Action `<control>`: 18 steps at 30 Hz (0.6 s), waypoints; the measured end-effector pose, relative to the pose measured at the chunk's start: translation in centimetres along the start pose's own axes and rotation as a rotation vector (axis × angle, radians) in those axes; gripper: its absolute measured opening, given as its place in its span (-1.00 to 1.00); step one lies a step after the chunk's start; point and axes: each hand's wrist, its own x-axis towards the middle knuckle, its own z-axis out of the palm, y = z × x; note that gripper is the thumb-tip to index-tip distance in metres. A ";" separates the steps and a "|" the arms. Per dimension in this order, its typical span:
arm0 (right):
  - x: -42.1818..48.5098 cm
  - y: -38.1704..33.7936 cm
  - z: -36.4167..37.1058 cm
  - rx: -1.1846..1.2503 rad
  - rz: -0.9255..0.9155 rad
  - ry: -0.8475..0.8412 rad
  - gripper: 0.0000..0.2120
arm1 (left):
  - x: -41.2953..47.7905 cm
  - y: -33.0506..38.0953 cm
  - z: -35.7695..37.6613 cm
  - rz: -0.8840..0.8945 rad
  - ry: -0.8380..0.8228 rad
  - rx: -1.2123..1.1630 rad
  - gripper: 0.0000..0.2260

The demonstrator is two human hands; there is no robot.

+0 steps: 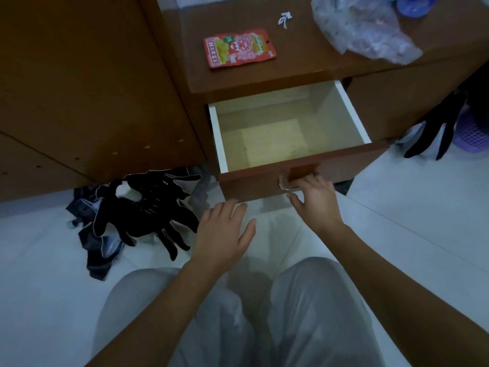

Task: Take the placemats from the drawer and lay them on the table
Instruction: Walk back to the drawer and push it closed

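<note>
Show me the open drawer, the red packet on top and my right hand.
drawer (pixel 267 144): head view, bare pale floor inside.
red packet (pixel 239 48): head view, middle of its printed face.
right hand (pixel 318 198): head view, back of the hand.

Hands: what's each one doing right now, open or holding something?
Left hand: open, holding nothing.
Right hand: fingers curled on the drawer handle.
</note>
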 end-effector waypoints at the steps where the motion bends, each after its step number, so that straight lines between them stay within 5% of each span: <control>1: 0.2 0.2 0.7 -0.013 -0.003 0.044 -0.85 | 0.1 -0.3 0.8 -0.002 0.005 -0.003 -0.53; 18: 8.9 -0.3 4.4 -0.014 0.011 0.266 -0.93 | 6.5 -5.0 3.9 0.035 0.113 0.078 -0.49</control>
